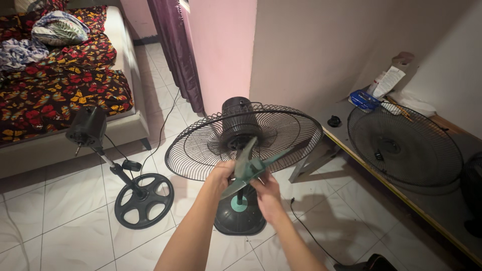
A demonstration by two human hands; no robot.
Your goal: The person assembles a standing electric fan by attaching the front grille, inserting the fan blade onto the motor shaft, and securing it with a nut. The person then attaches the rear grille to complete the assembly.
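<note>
A: Going left to right, what's at nine o'clock?

B: A bed with a butterfly-print cover, soft and rumpled. Beside it, at about eight o'clock, stands a second fan stand: a black plastic motor head on a thin metal pole, tilted, rising from a round spoked base on glossy white floor tiles.

A: And the centre?

B: A standing fan with a round wire rear grille, thin black ribs fanning out from the motor housing. Its dome-shaped base sits at six o'clock, dark with a teal disc. The left hand and right hand both hold the fan blade, smooth translucent green plastic, in front of the grille.

A: Fingers?

B: The left hand's fingers are curled around the blade piece near its hub; the right hand's fingers are closed on its lower edge. One blade points up toward twelve o'clock, another sweeps toward two o'clock. The blade's hub axis appears to run toward the motor, though I can't tell if it's seated on the shaft.

A: Room to move?

B: Open tile lies on both sides of the base. A black cord trails at five o'clock.

A: The right side?

B: At three o'clock, a flat grey table with a yellow front edge carries the loose front grille, a small black cap, and a blue-and-white packet against the wall.
</note>
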